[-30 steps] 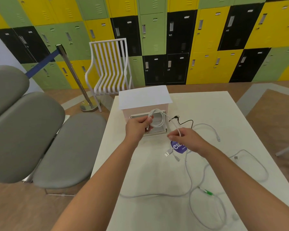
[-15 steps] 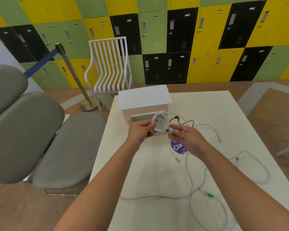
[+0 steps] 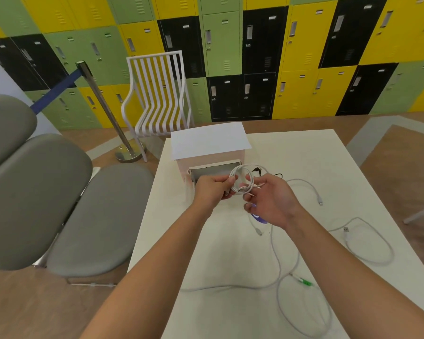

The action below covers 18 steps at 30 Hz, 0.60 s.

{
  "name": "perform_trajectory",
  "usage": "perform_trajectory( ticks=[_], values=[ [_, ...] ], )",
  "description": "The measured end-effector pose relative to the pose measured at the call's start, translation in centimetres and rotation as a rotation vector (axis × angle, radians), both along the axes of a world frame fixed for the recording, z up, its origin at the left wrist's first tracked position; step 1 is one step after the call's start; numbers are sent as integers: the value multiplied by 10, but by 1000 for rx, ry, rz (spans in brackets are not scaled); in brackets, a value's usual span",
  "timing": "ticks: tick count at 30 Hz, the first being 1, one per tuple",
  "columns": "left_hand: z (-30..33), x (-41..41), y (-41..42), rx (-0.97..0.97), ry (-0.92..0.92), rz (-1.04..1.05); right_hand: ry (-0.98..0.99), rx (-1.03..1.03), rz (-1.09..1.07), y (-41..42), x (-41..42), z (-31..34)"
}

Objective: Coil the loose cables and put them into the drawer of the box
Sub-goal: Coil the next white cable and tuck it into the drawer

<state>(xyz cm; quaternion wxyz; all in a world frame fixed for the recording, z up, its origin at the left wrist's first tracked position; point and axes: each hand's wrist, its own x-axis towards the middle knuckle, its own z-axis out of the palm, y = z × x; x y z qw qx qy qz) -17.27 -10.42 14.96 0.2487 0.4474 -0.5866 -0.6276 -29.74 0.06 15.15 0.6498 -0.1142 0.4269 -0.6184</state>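
Observation:
A white cable wound into a small coil (image 3: 240,176) hangs just in front of the open drawer (image 3: 213,170) of the white box (image 3: 209,140). My left hand (image 3: 212,188) pinches the coil's left side. My right hand (image 3: 271,200) holds the coil's right side and its loose plug end. Several loose white cables lie on the table: one long one (image 3: 277,267) with a green connector (image 3: 305,281), one (image 3: 367,241) to the right, one (image 3: 309,187) behind my right hand. A thin black cable (image 3: 260,170) lies beside the box.
The white table (image 3: 230,253) bears everything. A purple round sticker (image 3: 258,216) shows under my right hand. Grey padded seats (image 3: 59,204) stand left of the table, a white slatted chair (image 3: 159,99) and a barrier post (image 3: 105,111) behind it. Lockers fill the back wall.
My right hand rose from the table and came up to the coil, bringing the cable's loose tail with it. The coil has become tighter, with the plug end at it.

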Motion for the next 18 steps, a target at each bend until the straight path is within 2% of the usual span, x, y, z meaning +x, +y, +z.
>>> perform_trajectory(
  ticks=[4,9,14,18],
  values=[
    [1,-6,3,-8,27,22,167,-11,9,-5,2,0],
    [3,-5,0,-11,59,126,261,53,-32,-5,-1,-5],
    [9,-4,-4,-40,97,209,622,172,118,6,2,-10],
    [9,-3,-10,-64,67,278,756,263,113,10,3,-18]
  ],
)
